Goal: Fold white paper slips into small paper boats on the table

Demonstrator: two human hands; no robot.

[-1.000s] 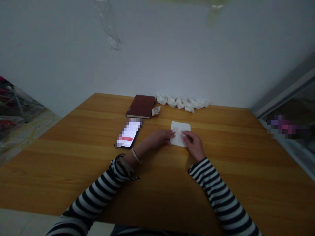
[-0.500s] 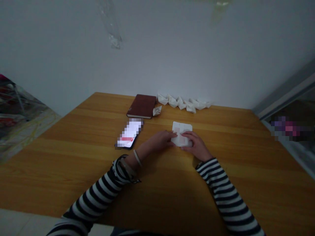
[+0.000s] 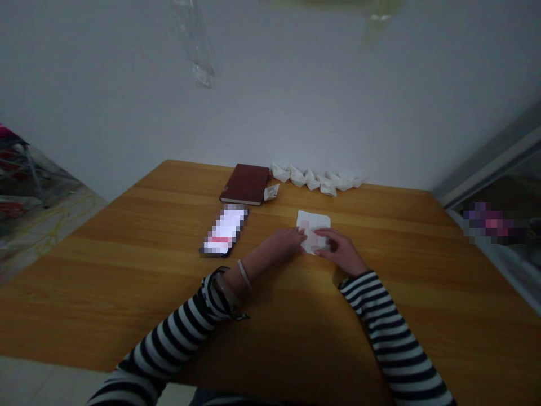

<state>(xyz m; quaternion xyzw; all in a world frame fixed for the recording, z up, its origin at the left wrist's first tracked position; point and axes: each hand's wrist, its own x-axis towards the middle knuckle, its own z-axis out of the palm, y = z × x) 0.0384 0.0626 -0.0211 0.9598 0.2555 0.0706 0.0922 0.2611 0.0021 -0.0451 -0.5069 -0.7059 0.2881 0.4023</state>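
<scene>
A small folded sheet of white paper [image 3: 313, 220] with faint pinkish marks lies on the wooden table in front of me. My left hand [image 3: 284, 245] comes in from the lower left and pinches the paper's left edge with its fingertips. From the right, my right hand [image 3: 343, 251] grips the near right part, its thumb low and its index finger over the top. The fingers partly cover the paper's lower half. Behind it, along the wall, stands a row of folded white paper boats [image 3: 313, 179]. Another folded paper piece [image 3: 271, 192] sits apart from that row.
A dark red notebook [image 3: 245, 183] lies at the back left of the paper. Closer to me is a phone [image 3: 224, 231] with its screen lit. The wooden table [image 3: 422, 265] meets a pale wall [image 3: 296, 101] at its far edge.
My left hand has moved slightly to the right, further onto the paper. The right hand has shifted only a little and stays on the paper. The whole view has tilted slightly.
</scene>
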